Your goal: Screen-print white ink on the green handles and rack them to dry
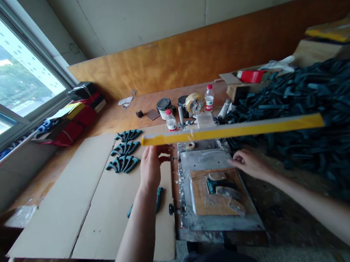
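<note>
My left hand is raised just under the left end of a long bar with a yellow taped edge. Its thumb and fingers curve to the right with a gap between them; whether they touch the bar I cannot tell. My right hand hovers at the right edge of a grey metal plate, fingers loosely bent and nothing visible in them. On the plate lies a wooden board, where a dark green curved piece sits among pale blocks. My left forearm partly hides another dark green piece on the cardboard.
Several fanned groups of dark green pieces lie on the cardboard sheet. A large heap of similar pieces covers the right side. Bottles, a tub and a tape roll stand behind the bar.
</note>
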A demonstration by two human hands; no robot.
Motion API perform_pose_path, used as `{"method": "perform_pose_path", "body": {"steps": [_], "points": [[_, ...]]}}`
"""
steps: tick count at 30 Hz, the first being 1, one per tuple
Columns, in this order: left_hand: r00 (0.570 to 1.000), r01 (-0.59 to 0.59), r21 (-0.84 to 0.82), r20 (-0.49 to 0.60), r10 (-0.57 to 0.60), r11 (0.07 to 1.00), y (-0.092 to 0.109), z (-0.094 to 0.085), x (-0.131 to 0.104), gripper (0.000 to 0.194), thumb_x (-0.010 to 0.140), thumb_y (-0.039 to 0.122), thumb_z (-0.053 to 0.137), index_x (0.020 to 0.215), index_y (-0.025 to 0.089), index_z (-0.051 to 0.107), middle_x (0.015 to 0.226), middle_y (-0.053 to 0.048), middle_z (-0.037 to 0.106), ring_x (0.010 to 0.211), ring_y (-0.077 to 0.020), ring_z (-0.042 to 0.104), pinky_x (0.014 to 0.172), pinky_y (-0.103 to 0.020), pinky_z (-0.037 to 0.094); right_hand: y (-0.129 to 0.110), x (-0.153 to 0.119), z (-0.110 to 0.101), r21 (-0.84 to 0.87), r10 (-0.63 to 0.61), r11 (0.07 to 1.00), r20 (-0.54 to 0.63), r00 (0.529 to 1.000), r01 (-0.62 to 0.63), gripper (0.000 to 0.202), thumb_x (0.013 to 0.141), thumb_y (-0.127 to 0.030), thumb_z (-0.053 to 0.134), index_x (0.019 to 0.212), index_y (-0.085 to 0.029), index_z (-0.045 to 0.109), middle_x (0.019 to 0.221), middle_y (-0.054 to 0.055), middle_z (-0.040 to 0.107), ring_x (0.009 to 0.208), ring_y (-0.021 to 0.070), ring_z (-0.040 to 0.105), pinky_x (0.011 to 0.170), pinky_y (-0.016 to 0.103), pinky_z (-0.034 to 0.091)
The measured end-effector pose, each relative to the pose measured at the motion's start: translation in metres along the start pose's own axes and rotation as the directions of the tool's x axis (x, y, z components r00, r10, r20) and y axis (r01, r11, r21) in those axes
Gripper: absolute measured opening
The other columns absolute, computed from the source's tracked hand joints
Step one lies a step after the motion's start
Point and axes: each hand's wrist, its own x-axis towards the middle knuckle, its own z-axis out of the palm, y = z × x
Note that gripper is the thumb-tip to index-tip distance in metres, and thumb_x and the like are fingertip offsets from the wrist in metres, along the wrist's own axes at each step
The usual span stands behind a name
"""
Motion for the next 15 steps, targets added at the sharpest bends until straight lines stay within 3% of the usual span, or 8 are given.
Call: {"method": "perform_pose_path", "body": {"steps": [3, 5, 7, 8, 10, 11, 12, 15], "points": [[0.998, -0.046, -0.059, -0.036, 0.044, 0.997, 0.004, 0.011, 0.012, 0.049, 0.084, 0.061, 0.049, 0.091, 0.014, 0.061, 0.082, -0.008, 0.070, 0.072, -0.0151, 0.062, 0.055, -0.022, 0.048, -0.020, -0.035, 0.035, -0.097, -0.150, 0.981, 0.159, 0.976, 0.166, 0.030, 0.085, -0.047, 0.059, 0.076, -0.018, 0.058, 0.088, 0.007, 0.061, 0.085, 0.0224, 0.059, 0.075, 0.032, 0.045], [0.993, -0.041, -0.075, -0.115, 0.033, 0.996, -0.010, 0.015, -0.002, 0.049, 0.084, 0.061, 0.050, 0.101, 0.016, 0.060, 0.089, -0.008, 0.071, 0.074, -0.0141, 0.063, 0.057, -0.021, 0.049, -0.038, -0.046, 0.042, -0.166, -0.131, 0.972, 0.220, 0.967, 0.169, 0.017, 0.087, -0.032, 0.059, 0.079, -0.017, 0.055, 0.091, 0.009, 0.062, 0.089, 0.0233, 0.059, 0.076, 0.032, 0.044], [0.983, 0.170, -0.070, -0.061, -0.174, 0.983, -0.039, 0.019, -0.033, 0.057, 0.079, 0.064, 0.054, 0.107, 0.014, 0.060, 0.093, -0.012, 0.072, 0.073, -0.0159, 0.064, 0.055, -0.022, 0.048, -0.059, -0.053, 0.041, -0.163, -0.037, 0.984, 0.237, 0.971, 0.078, 0.009, 0.089, -0.023, 0.056, 0.083, -0.017, 0.054, 0.085, 0.009, 0.063, 0.083, 0.0216, 0.061, 0.072, 0.030, 0.045], [0.942, 0.336, -0.051, 0.011, -0.336, 0.940, -0.057, 0.022, -0.053, 0.062, 0.076, 0.067, 0.056, 0.106, 0.012, 0.061, 0.094, -0.014, 0.072, 0.073, -0.0180, 0.065, 0.054, -0.024, 0.049, -0.072, -0.058, 0.039, -0.139, 0.004, 0.990, 0.215, 0.977, 0.026, 0.007, 0.091, -0.022, 0.053, 0.085, -0.017, 0.053, 0.082, 0.008, 0.062, 0.080, 0.0209, 0.061, 0.070, 0.030, 0.045], [0.714, 0.670, 0.048, 0.233, -0.661, 0.741, -0.094, 0.028, -0.097, 0.070, 0.070, 0.070, 0.060, 0.110, 0.012, 0.062, 0.108, -0.020, 0.070, 0.085, -0.0274, 0.068, 0.052, -0.028, 0.051, -0.099, -0.070, 0.039, -0.075, 0.012, 0.997, 0.119, 0.993, -0.003, 0.007, 0.092, -0.024, 0.051, 0.088, -0.018, 0.052, 0.082, 0.007, 0.061, 0.080, 0.0216, 0.060, 0.071, 0.031, 0.046], [0.673, 0.719, 0.009, 0.242, -0.699, 0.695, -0.110, 0.029, -0.117, 0.069, 0.072, 0.072, 0.057, 0.113, 0.016, 0.061, 0.116, -0.019, 0.067, 0.096, -0.0293, 0.067, 0.057, -0.030, 0.053, -0.112, -0.077, 0.041, -0.040, -0.044, 0.998, 0.072, 0.996, 0.047, 0.006, 0.092, -0.024, 0.051, 0.088, -0.019, 0.052, 0.085, 0.007, 0.061, 0.083, 0.0223, 0.059, 0.074, 0.033, 0.046], [0.652, 0.745, -0.034, 0.248, -0.716, 0.666, -0.124, 0.029, -0.133, 0.067, 0.074, 0.072, 0.054, 0.112, 0.017, 0.061, 0.118, -0.018, 0.067, 0.103, -0.0304, 0.065, 0.062, -0.032, 0.055, -0.123, -0.083, 0.044, 0.001, -0.143, 0.990, 0.051, 0.988, 0.143, 0.005, 0.091, -0.023, 0.052, 0.089, -0.019, 0.052, 0.088, 0.007, 0.061, 0.087, 0.0226, 0.058, 0.077, 0.034, 0.047], [0.699, 0.715, -0.131, 0.089, -0.710, 0.687, -0.144, 0.008, -0.151, 0.057, 0.077, 0.068, 0.054, 0.104, 0.019, 0.062, 0.112, -0.014, 0.069, 0.098, -0.0277, 0.068, 0.066, -0.032, 0.055, -0.123, -0.082, 0.046, 0.146, -0.426, 0.899, 0.075, 0.902, 0.413, 0.002, 0.090, -0.021, 0.054, 0.089, -0.022, 0.054, 0.094, 0.004, 0.062, 0.093, 0.0198, 0.058, 0.084, 0.033, 0.047]]}}
